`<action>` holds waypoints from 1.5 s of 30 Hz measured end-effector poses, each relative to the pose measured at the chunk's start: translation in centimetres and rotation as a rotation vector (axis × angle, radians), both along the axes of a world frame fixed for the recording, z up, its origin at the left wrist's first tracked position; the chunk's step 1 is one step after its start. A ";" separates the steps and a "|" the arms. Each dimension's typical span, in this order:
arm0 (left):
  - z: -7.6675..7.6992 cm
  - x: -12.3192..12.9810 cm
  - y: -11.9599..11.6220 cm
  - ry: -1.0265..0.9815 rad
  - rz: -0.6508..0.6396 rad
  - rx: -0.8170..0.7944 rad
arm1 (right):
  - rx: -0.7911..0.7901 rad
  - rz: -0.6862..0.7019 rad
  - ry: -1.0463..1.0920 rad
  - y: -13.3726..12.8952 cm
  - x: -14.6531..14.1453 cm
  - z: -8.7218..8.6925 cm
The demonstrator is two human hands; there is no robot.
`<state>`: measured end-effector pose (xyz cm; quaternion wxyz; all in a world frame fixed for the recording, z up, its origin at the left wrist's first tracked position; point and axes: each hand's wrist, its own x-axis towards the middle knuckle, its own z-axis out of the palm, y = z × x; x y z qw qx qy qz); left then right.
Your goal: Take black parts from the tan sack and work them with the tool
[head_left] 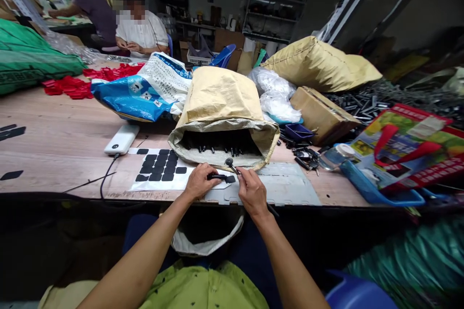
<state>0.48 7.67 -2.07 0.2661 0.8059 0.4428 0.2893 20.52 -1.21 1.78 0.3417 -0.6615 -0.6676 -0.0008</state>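
My left hand (197,181) is closed on a slim black part (216,176) at the table's front edge. A small dark square patch (230,179) shows at the part's right end; whether the two are joined I cannot tell. In the closed fingers of my right hand (253,193) is a thin tool with a round dark head (229,161), its dark handle showing below the wrist. Left of my hands, rows of black rounded-square pads (158,164) lie on a white sheet (145,186). Just beyond, a tan sack (224,91) lies with its mouth towards me and several black parts inside.
A white power bank (122,139) with a cable stands left, near a blue-and-white bag (145,89). Right are a cardboard box (322,113), a clear jar (336,156) and a blue tray (377,193) under a colourful bag. Another sack hangs open below the table edge. Two people sit far left.
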 end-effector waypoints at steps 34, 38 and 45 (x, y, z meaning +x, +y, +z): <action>0.3 -0.2 0.0 -0.011 -0.008 -0.018 | -0.073 -0.129 -0.229 4.0 1.4 -2.1; -0.2 -0.4 0.3 -0.030 -0.031 -0.038 | -0.066 -0.158 -0.270 3.8 0.8 -2.6; 0.1 -0.5 0.3 0.049 -0.052 -0.013 | -0.089 -0.174 -0.322 3.4 0.4 -2.4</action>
